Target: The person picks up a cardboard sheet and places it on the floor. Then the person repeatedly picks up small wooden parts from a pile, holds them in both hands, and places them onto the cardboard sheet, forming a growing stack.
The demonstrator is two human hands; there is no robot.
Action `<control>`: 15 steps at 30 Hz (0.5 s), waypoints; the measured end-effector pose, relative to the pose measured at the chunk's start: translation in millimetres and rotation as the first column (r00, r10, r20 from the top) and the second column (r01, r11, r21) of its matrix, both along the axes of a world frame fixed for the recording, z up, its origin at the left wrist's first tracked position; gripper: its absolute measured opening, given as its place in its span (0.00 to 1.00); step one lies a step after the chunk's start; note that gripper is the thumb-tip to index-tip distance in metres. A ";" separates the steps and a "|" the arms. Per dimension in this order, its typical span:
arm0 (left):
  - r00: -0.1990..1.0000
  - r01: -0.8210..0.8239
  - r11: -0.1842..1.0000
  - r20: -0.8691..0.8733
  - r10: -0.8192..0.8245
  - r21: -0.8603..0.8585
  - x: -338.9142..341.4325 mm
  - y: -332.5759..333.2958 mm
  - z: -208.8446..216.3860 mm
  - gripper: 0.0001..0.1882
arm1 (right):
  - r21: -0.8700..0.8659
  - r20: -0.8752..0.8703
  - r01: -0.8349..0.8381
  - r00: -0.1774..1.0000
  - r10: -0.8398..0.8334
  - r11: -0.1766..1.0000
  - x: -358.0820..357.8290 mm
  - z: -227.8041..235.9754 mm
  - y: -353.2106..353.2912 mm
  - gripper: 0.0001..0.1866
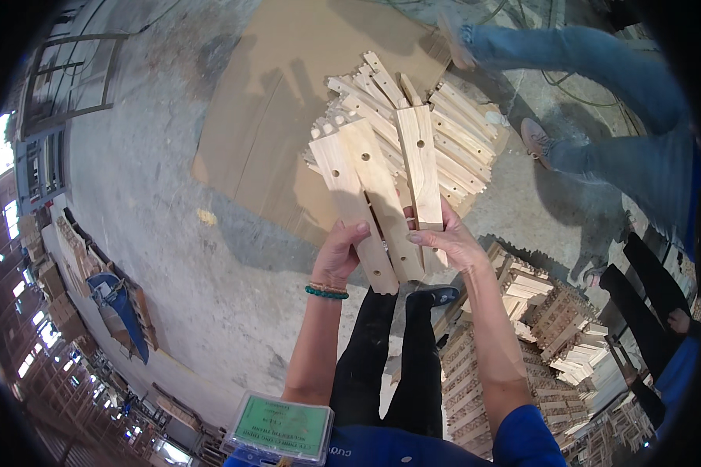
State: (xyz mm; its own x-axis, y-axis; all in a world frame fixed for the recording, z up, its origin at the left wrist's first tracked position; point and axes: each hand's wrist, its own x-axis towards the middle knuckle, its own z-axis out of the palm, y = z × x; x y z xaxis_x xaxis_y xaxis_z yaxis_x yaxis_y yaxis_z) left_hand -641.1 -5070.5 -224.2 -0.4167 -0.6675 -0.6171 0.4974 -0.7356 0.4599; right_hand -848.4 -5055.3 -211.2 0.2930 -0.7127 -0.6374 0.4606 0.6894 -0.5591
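Observation:
Pale wooden slats with drilled round holes are held up in front of me. My left hand [343, 251] is closed round the lower part of the left wooden slats [340, 187], its thumb lying across the front one. A second slat [375, 167] stands close against them, a narrow dark gap between. My right hand [450, 237] grips another pair of wooden slats [418, 159], angled slightly apart from the left ones. Its fingers reach behind the wood and are partly hidden. Beyond the held pieces, a pile of similar slats [463, 144] lies on flattened cardboard [249, 148].
Stacked wooden parts [483, 373] stand on the floor by my right leg. At the upper right, a person in jeans [600, 78] stands beside the pile. Another person in dark trousers [639, 303] is at the far right. A metal frame [70, 78] stands at the upper left.

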 end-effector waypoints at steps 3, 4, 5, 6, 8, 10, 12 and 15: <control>0.998 0.010 0.998 0.068 -0.014 0.062 5.4 8.6 -8.6 0.36 | -0.028 -0.090 0.010 0.996 -0.012 1.000 5.6 5.3 -5.3 0.41; 0.997 0.015 0.997 0.070 -0.020 0.076 3.2 11.9 -7.1 0.35 | -0.012 -0.124 -0.003 0.992 0.001 1.000 2.5 2.9 -1.7 0.42; 0.997 0.019 0.996 0.072 -0.026 0.090 0.9 14.6 -5.9 0.34 | 0.004 -0.157 -0.014 0.988 0.015 1.000 -0.8 1.9 1.7 0.42; 0.997 0.024 0.995 0.069 -0.030 0.094 -1.3 17.2 -5.1 0.34 | 0.032 -0.141 -0.015 0.990 0.019 0.999 -4.8 3.2 4.8 0.43; 0.997 0.033 0.995 0.070 -0.039 0.092 -5.1 16.5 0.7 0.33 | 0.079 -0.102 -0.016 0.994 0.024 0.997 -10.5 4.7 8.0 0.44; 0.998 0.053 0.996 0.041 -0.056 0.069 -7.1 13.5 -1.2 0.32 | 0.081 -0.103 -0.009 0.995 0.017 0.997 -12.9 2.3 9.1 0.44; 0.997 0.064 0.997 0.042 -0.067 0.052 -8.9 7.5 -4.1 0.32 | 0.069 -0.105 -0.004 0.994 0.011 0.998 -14.0 -1.4 6.5 0.43; 0.994 0.056 0.995 0.092 -0.063 0.078 -15.6 19.3 0.3 0.31 | 0.074 -0.105 -0.011 0.994 0.019 0.997 -19.7 1.6 17.3 0.42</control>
State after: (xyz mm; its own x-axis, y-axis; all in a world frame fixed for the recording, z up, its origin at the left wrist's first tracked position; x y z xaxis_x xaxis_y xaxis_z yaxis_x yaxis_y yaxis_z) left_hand -656.8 -5051.2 -223.9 -0.3920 -0.5931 -0.7032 0.4088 -0.7971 0.4444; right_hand -868.1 -5038.0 -209.6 0.2317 -0.6592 -0.7153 0.3914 0.7364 -0.5519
